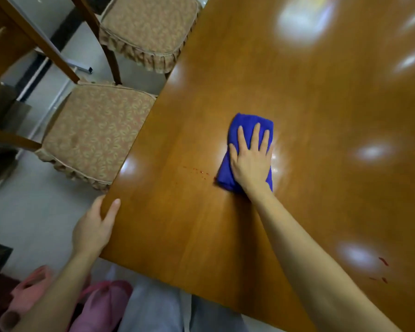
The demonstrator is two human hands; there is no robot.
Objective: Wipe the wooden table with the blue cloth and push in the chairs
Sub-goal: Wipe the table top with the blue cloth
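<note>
Right hand point(249, 161) flat, grip released, presses the blue cloth point(248, 121) beside red spots point(197, 170); left hand point(94, 226) clasps the tabletop point(321, 116) corner, likely bracing.

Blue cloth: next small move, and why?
Probably: right hand, pressing flat on the blue cloth, slides it left across the trail of red specks on the wooden table. The trail starts right at the cloth's left edge and is not yet wiped.
</note>
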